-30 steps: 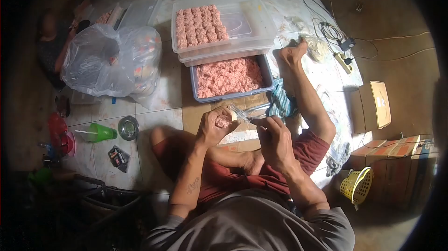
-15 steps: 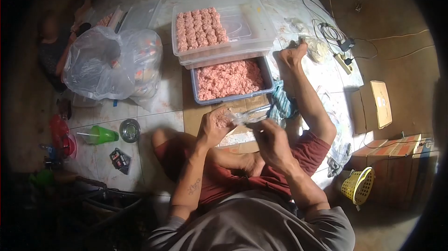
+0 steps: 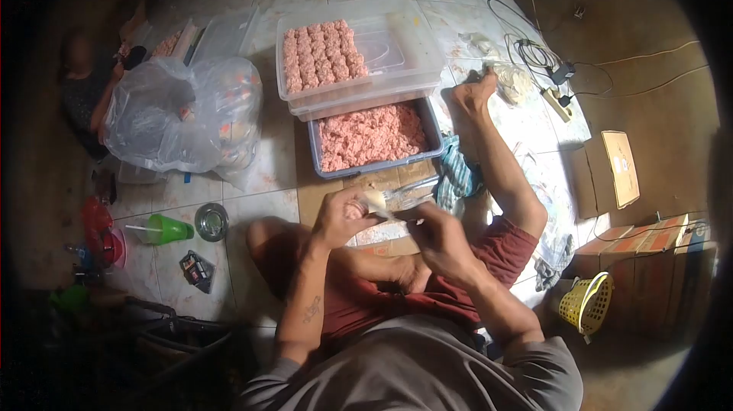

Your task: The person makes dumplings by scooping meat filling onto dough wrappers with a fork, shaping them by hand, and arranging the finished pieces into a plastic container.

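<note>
My left hand (image 3: 334, 220) is curled round a lump of pink minced meat (image 3: 353, 209), and a pale, thin wrapper-like piece (image 3: 373, 199) shows at its fingertips. Closed on a thin flat spatula-like tool (image 3: 391, 216), my right hand (image 3: 443, 237) brings its blade up to the left fingers. Just beyond both hands is a blue-grey tub (image 3: 318, 173) of minced meat (image 3: 374, 136). Stacked behind it, a clear plastic tray (image 3: 389, 44) carries rows of shaped meat pieces (image 3: 323, 56) on its left half.
Clear plastic bags (image 3: 164, 117) stand left of the tub. A green cup (image 3: 169, 228) and a glass ashtray (image 3: 211, 221) are on the tiles. At right are a checked cloth (image 3: 456, 170), a power strip (image 3: 558, 105) and a yellow basket (image 3: 586, 302). Another person (image 3: 84, 90) sits at far left.
My left hand has turned a little, so the pale piece shows more clearly at its fingertips. The tool in my right hand has shifted slightly lower. The whole view has tilted slightly.
</note>
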Demonstrator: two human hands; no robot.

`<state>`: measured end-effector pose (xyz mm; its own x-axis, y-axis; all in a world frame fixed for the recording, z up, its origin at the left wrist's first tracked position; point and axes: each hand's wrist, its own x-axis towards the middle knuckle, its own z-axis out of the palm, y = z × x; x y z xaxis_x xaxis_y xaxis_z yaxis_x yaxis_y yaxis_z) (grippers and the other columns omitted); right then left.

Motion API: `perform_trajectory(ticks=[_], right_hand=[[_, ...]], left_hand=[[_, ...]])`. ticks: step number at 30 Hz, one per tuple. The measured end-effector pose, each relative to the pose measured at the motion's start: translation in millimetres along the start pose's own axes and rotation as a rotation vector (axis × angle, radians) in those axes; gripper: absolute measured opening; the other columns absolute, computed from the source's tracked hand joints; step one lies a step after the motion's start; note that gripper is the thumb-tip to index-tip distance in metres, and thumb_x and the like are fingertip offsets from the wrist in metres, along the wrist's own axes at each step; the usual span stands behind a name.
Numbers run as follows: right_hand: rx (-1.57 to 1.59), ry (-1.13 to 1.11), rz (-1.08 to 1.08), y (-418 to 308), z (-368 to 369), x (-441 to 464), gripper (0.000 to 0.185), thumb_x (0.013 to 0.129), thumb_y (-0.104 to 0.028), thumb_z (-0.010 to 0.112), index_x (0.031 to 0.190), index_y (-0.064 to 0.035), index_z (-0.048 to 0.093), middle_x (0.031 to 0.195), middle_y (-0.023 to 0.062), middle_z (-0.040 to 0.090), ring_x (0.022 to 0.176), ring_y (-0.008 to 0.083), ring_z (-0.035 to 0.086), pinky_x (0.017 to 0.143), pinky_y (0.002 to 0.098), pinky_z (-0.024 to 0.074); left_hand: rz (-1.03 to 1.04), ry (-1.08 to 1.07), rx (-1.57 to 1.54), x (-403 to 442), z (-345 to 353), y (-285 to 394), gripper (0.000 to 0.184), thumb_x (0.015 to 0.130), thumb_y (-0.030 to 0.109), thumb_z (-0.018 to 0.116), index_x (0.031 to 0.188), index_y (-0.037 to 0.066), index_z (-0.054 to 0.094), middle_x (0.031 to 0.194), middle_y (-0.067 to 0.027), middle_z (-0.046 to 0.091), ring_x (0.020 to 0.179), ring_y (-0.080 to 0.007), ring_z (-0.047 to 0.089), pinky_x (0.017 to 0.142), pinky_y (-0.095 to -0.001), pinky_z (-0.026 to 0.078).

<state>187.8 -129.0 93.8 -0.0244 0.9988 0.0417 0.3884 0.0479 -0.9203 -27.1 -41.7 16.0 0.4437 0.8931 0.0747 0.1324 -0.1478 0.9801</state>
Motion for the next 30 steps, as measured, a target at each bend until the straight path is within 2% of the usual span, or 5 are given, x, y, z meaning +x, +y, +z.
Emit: perform_trajectory(ticks=[11,14,18,23,30], right_hand=[[-0.595,0.003,-0.618,69.4,-21.8,127.3,0.033,0.088,-0.002,0.066,0.121,0.0010,0.066,0.103,0.0251,0.066,0.093,0.0455,0.064,0.084,0.0499,0.0521],[-0.413,-0.142,-0.187,9.1,17.9,120.0,0.054,0.089,-0.020,0.072,0.138,-0.0017,0.056,0.110,0.0300,0.065,0.103,0.0446,0.065,0.089,0.0502,0.0532],[-0.317,-0.241,-0.333,-6.1,27.6,146.4,0.021,0.089,-0.016,0.069,0.100,0.0009,0.062,0.094,0.0230,0.065,0.088,0.0436,0.065,0.078,0.0488,0.0521],[-0.271,-0.167,-0.312,-36.4,-18.1,228.8,0.019,0.096,-0.014,0.061,0.104,0.0011,0.068,0.086,0.0167,0.071,0.076,0.0262,0.070,0.069,0.0370,0.0533],[-0.713,-0.206,-0.068,-0.9,-29.5,339.7,0.028,0.090,-0.018,0.059,0.110,-0.0004,0.070,0.089,0.0178,0.073,0.084,0.0284,0.072,0.074,0.0364,0.0551]], left_hand=[[-0.051,0.080,-0.451,10.2,-1.8,4.3,0.049,0.095,0.026,0.073,0.132,-0.001,0.054,0.114,-0.0048,0.063,0.103,-0.0132,0.059,0.096,-0.0302,0.048],[0.008,0.053,-0.477,16.3,-8.0,11.4,0.060,0.097,0.028,0.068,0.141,-0.006,0.047,0.128,-0.0144,0.061,0.120,-0.0207,0.059,0.104,-0.0342,0.045],[0.100,0.193,-0.641,19.4,-8.5,1.7,0.059,0.097,0.016,0.069,0.144,-0.007,0.043,0.141,-0.0177,0.054,0.127,-0.0230,0.058,0.106,-0.0344,0.047],[-0.007,0.306,-0.398,0.6,-12.6,-120.1,0.008,0.092,0.002,0.070,0.099,-0.001,0.069,0.089,-0.0083,0.073,0.079,-0.0151,0.068,0.074,-0.0306,0.057],[-0.229,-0.009,0.084,7.6,-17.5,-94.7,0.033,0.090,0.034,0.078,0.097,0.003,0.067,0.085,-0.0131,0.072,0.073,-0.0218,0.068,0.070,-0.0348,0.056]])
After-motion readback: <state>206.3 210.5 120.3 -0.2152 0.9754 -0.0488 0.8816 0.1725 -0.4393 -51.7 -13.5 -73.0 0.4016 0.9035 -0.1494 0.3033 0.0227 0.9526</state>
